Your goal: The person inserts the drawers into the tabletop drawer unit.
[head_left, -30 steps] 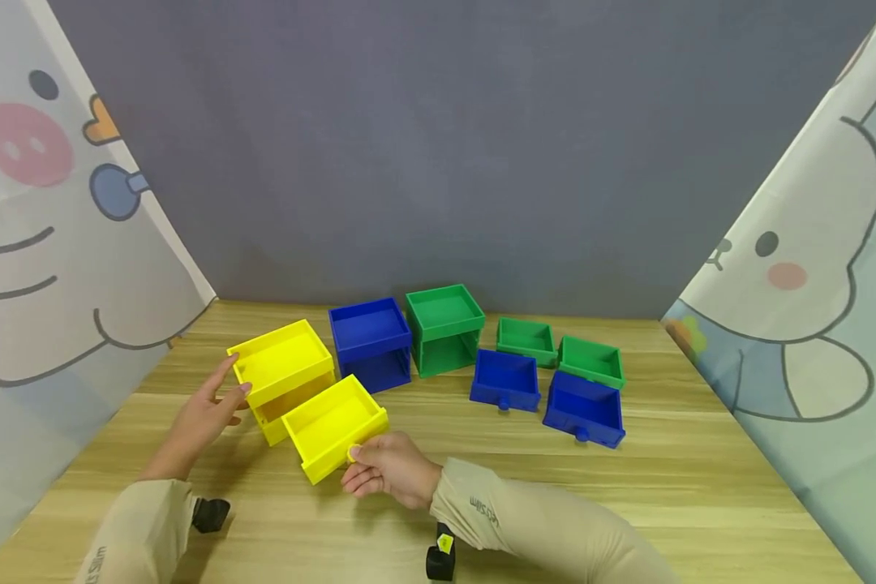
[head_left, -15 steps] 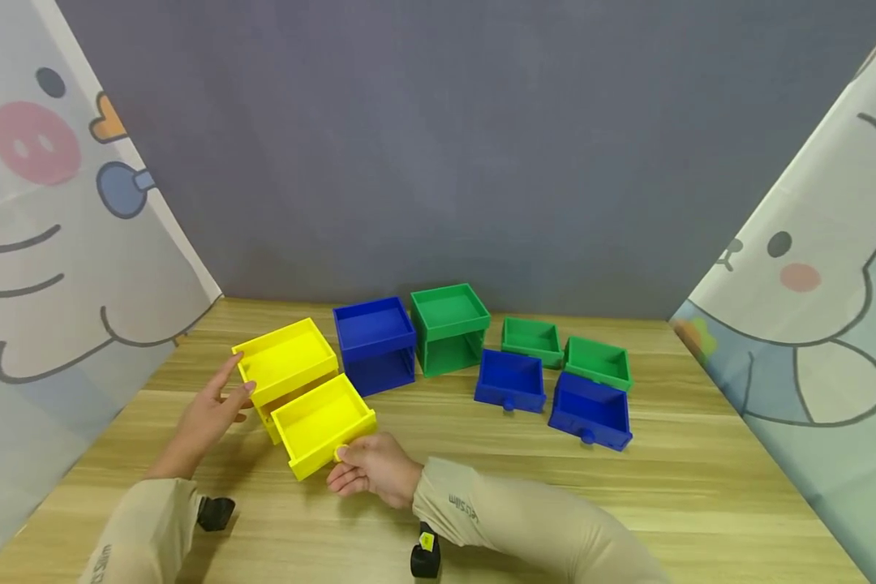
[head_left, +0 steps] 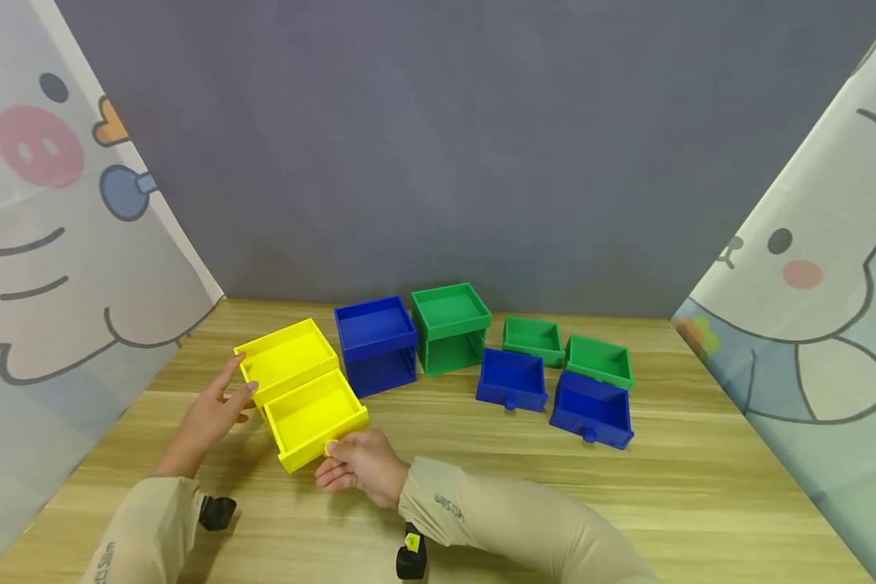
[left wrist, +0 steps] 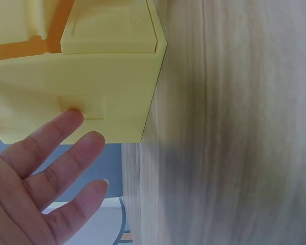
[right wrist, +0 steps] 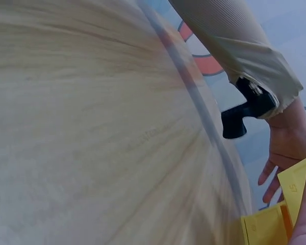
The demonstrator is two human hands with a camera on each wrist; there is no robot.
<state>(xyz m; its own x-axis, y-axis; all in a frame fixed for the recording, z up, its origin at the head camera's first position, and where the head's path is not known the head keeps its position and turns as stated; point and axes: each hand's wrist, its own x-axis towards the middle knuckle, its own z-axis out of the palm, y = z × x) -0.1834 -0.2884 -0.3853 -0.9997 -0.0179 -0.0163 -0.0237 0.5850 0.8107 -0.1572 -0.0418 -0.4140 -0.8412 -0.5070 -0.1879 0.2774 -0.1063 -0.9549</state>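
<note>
A yellow drawer (head_left: 316,414) is tilted at the front of a yellow cabinet (head_left: 286,361), its rear edge against the cabinet front. My right hand (head_left: 365,466) pinches the drawer's round knob (head_left: 331,448) between thumb and fingers. My left hand (head_left: 212,418) rests at the cabinet's left side, thumb near the front corner and index finger farther back. In the left wrist view, straight, spread fingers (left wrist: 66,168) lie by the cabinet's side wall (left wrist: 41,81), one tip touching it. The drawer hides most of the cabinet's opening in the head view.
To the right stand a blue cabinet (head_left: 375,324) and a green cabinet (head_left: 451,312), both with open fronts. Two blue drawers (head_left: 513,377) and two green drawers (head_left: 600,361) lie on the wooden table (head_left: 555,487). A grey wall (head_left: 453,162) rises behind.
My right hand has moved the yellow drawer left and back, up against the yellow cabinet's front. My left hand keeps its place at the cabinet's side.
</note>
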